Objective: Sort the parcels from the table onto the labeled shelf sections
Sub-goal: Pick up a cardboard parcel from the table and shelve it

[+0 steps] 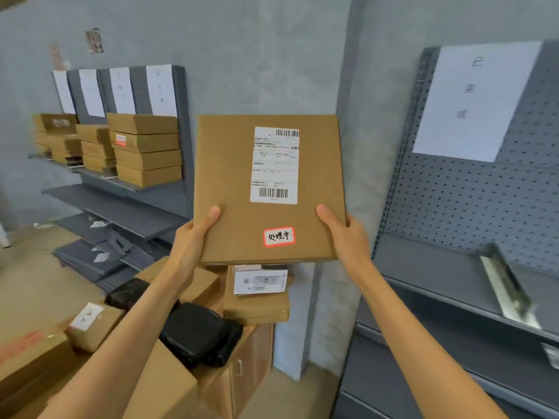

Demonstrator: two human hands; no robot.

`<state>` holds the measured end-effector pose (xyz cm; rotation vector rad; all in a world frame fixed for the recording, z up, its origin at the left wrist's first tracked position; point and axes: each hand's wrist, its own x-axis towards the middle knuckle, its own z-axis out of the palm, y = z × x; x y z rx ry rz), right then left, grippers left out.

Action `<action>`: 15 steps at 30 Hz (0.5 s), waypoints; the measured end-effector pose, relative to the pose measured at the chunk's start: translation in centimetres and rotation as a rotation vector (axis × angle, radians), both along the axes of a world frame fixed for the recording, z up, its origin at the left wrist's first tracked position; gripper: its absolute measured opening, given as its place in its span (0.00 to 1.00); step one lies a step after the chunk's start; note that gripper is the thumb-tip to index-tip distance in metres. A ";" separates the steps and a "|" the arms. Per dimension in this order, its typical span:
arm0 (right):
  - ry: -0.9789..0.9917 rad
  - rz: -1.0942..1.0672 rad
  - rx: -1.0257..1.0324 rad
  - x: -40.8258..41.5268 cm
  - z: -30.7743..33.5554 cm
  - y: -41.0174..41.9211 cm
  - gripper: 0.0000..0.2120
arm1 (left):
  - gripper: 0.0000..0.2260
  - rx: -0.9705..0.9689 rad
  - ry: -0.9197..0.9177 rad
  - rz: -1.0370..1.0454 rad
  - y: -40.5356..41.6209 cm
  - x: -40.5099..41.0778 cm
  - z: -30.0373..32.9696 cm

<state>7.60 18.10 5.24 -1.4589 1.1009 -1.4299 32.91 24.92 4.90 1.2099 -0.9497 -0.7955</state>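
Note:
I hold a flat brown cardboard parcel up in front of me, its face toward the camera. It carries a white shipping label with barcodes and a small red-bordered sticker with handwritten characters near its lower edge. My left hand grips the lower left edge, thumb on the front. My right hand grips the lower right edge the same way. Below it, more brown parcels and black wrapped parcels lie on the wooden table.
A grey shelf unit at the left back holds stacks of brown boxes under white paper signs. Another grey pegboard shelf stands at the right with one white sign. Loose grey shelf boards lie on the floor at the left.

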 end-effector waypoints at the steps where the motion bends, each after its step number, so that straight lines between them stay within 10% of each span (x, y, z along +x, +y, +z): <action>1: 0.008 -0.023 -0.006 -1.4 0.3 0.6 0.13 | 0.38 0.001 0.008 -0.022 0.1 -1.3 0.2; 15: -0.059 -0.277 -0.023 -26.1 1.5 19.5 0.34 | 0.24 -0.005 0.117 -0.330 8.4 -25.0 1.2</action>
